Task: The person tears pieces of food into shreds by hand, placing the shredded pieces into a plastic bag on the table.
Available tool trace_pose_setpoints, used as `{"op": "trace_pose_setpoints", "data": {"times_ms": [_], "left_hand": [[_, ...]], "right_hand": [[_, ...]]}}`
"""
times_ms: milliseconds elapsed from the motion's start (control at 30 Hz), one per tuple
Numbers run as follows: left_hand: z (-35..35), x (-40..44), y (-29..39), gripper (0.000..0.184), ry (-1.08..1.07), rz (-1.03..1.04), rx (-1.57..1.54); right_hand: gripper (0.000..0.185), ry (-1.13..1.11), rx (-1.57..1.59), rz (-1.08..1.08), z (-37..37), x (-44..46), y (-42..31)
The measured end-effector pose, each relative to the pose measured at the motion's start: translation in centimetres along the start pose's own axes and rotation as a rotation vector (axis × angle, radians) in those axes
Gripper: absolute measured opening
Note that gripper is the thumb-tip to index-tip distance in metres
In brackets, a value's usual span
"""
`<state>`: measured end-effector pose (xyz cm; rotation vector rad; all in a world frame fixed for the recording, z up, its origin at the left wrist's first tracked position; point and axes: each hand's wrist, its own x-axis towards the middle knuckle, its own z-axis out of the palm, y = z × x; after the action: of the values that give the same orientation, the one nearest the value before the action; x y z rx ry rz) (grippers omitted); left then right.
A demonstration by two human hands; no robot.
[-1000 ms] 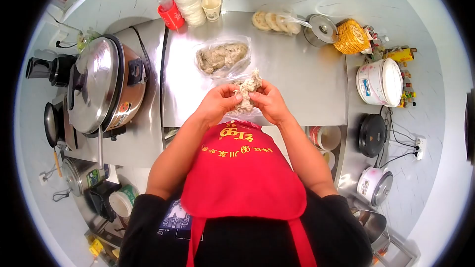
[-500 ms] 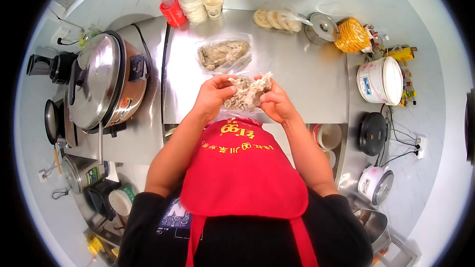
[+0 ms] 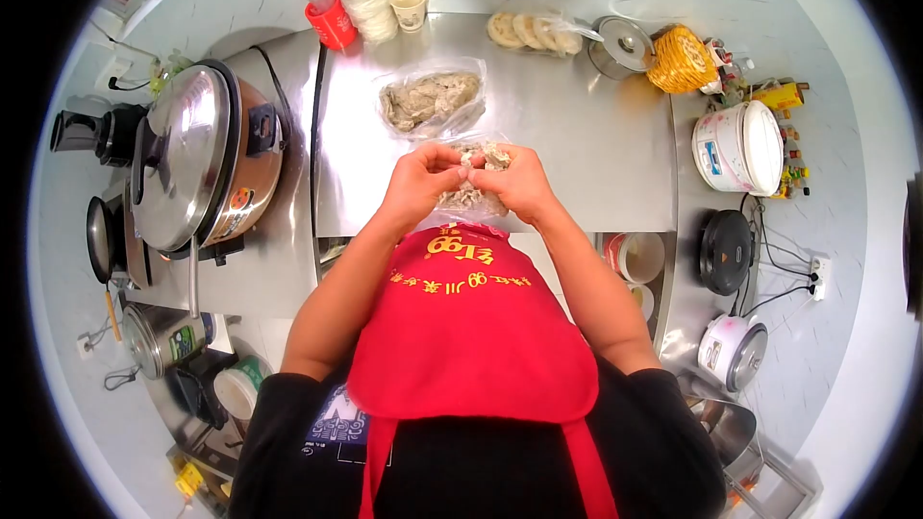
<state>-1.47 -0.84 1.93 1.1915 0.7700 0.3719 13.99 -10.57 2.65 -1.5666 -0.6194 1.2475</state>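
My left hand (image 3: pixel 420 180) and my right hand (image 3: pixel 520 183) meet over the front of the steel table, thumbs and fingertips nearly touching. Both are closed on a ragged, pale beige piece of food (image 3: pixel 496 156), whose exact kind I cannot make out. Under them lies a heap of torn pale shreds (image 3: pixel 463 200) on clear plastic, partly hidden by my fingers. Just beyond my hands, a clear plastic bag (image 3: pixel 471 119) holds a larger greyish-beige lump (image 3: pixel 431 100) of similar look.
Along the back stand a red cup (image 3: pixel 332 21), stacked paper cups and bowls (image 3: pixel 365 2), bagged flat breads (image 3: pixel 531 34) and a lidded steel pot (image 3: pixel 623 45). A large electric cooker (image 3: pixel 197 154) is at left. Rice cookers (image 3: pixel 738 149) and cords line the right counter.
My hands have come closer together, with the right hand moving left and turning inward. The pale piece between them now shows less behind my fingers.
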Motion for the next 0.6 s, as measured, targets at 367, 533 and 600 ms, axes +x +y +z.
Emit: {"op": "trace_pose_setpoints", "data": {"times_ms": [367,533,600], "left_hand": [[-0.1,0.1,-2.1,0.016,-0.018,0.016,0.233],[0.0,-0.2,-2.3,0.013,0.008,0.073,0.144],[-0.2,-0.1,-2.1,0.012,0.01,0.075,0.071]], "right_hand": [[0.014,0.043,-0.07,-0.024,0.9,0.9,0.8],[0.01,0.179,-0.156,-0.069,1.4,1.3,1.5],[0.009,0.16,-0.043,-0.01,1.0,1.3,1.8]]}}
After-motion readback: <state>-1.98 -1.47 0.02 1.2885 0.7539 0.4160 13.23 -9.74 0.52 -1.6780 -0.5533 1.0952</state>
